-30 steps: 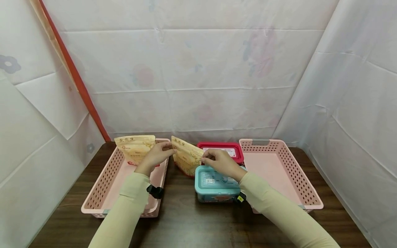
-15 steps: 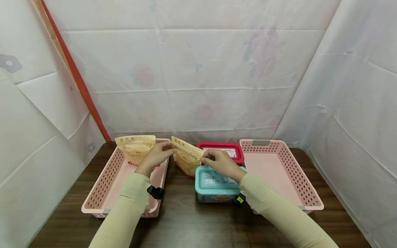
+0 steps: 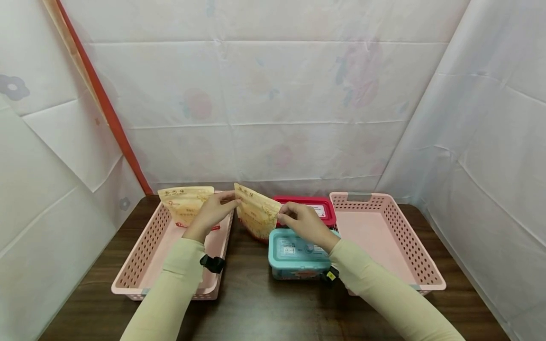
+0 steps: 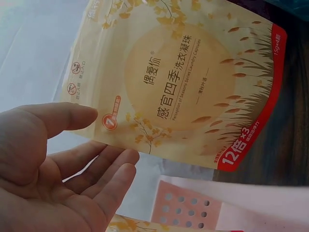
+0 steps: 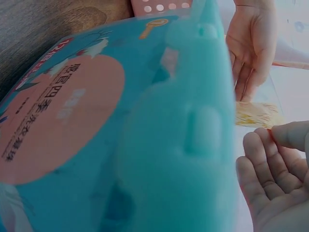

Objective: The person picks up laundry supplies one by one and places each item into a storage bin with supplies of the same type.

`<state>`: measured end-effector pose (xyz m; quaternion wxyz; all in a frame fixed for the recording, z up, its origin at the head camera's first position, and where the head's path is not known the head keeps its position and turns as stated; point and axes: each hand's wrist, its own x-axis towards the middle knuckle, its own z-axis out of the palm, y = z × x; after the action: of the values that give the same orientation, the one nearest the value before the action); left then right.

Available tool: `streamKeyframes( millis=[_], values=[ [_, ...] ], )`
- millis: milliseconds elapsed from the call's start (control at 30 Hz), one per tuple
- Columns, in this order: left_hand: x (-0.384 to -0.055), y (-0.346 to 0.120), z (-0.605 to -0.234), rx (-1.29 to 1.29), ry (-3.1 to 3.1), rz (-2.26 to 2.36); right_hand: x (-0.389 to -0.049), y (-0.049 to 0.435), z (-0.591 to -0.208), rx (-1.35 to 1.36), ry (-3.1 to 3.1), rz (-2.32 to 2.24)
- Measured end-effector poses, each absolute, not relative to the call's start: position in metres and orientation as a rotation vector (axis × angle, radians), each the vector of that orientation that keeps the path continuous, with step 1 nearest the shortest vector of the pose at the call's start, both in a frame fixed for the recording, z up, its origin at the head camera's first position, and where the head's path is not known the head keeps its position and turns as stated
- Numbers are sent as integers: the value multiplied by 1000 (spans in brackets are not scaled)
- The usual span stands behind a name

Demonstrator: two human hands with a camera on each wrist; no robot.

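Observation:
A pale yellow laundry capsule pouch [image 3: 258, 213] with a red lower edge stands between the two baskets. My left hand [image 3: 213, 213] pinches its left top edge; in the left wrist view the thumb lies over the printed front [image 4: 176, 82] and fingertips go behind. At the opposite top corner, my right hand [image 3: 304, 221] pinches the pouch between thumb and fingers. That forearm passes over a turquoise lidded box [image 3: 294, 255], which fills much of the right wrist view. Behind the box sits a red-lidded box [image 3: 328, 208], partly covered by the hand.
Another yellow pouch [image 3: 183, 206] stands in the left pink basket [image 3: 141, 255], partly behind my left hand. A second pink basket [image 3: 409, 237] is on the right. The dark wooden table [image 3: 264, 312] meets pale cloth walls [image 3: 273, 94] at the back and sides.
The upper left corner of the held pouch has risen a little and shifted slightly left along with my left hand. My right hand keeps nearly the same place, and the boxes and baskets have stayed put.

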<state>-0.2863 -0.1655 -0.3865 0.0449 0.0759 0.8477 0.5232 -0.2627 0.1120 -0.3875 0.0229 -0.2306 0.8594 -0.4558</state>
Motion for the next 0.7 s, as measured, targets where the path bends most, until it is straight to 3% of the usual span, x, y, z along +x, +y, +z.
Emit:
streamKeyframes(
  millis=[700],
  values=[
    [-279, -166, -359, 181, 2612, 1835, -254, 116, -364, -825, 2727, -1678]
  ],
)
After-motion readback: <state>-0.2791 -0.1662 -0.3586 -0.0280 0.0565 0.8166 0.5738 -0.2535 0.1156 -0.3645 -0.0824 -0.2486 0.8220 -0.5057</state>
